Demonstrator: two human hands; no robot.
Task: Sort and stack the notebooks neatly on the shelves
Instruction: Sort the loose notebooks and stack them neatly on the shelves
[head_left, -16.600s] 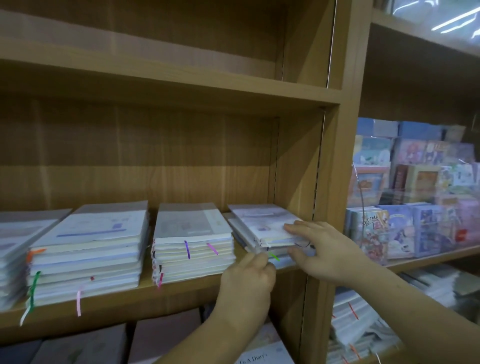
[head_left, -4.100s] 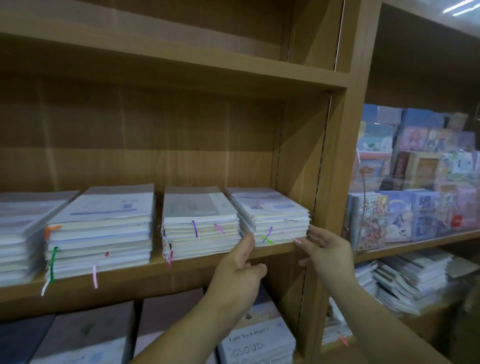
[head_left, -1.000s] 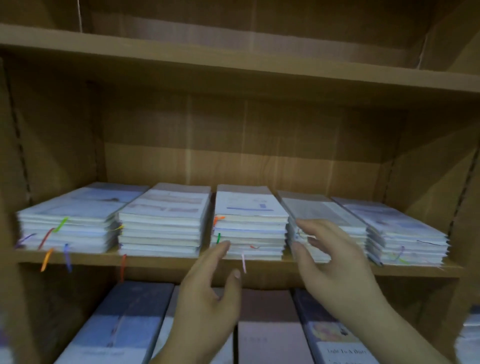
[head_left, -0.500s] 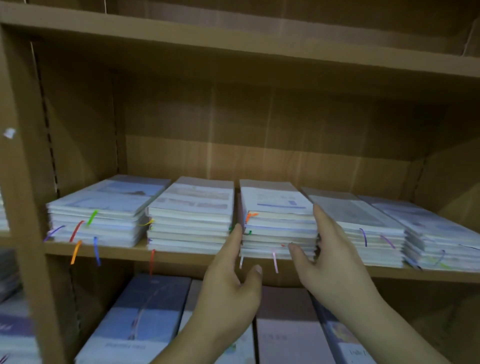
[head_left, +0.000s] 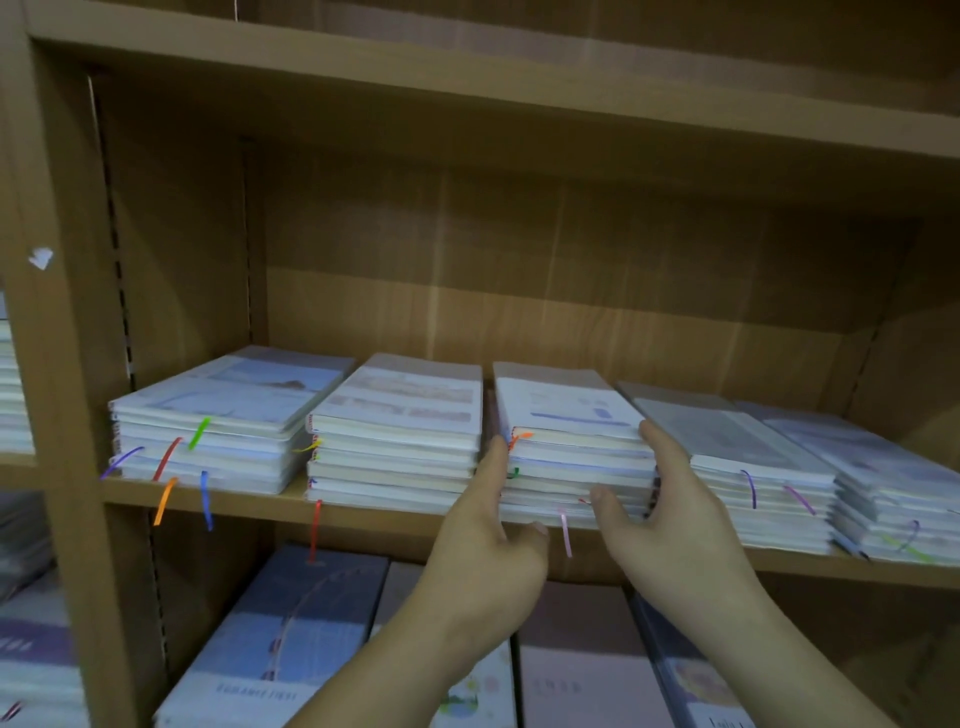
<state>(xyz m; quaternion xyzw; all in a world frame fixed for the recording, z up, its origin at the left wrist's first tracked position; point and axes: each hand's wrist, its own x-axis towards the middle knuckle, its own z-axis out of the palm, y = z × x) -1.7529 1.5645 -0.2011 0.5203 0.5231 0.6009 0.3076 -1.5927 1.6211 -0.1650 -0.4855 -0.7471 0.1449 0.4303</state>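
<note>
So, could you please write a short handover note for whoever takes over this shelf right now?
Left hand: open, fingers flat against the left side of the middle stack.
Right hand: open, fingers along that stack's right side, thumb at its front.
Things: five notebook stacks sit side by side on the shelf.
Done: all five are stacked; the second stack looks square.
Left: square the middle stack, then probably the far-left stack, whose edges look uneven.

We see brown wood grain on the shelf unit (head_left: 519, 291) and white, pale-blue-printed covers on the stacked notebooks (head_left: 400, 415). Their thin ribbon bookmarks (head_left: 199, 432) are green, red, orange, blue, purple, pink.
</note>
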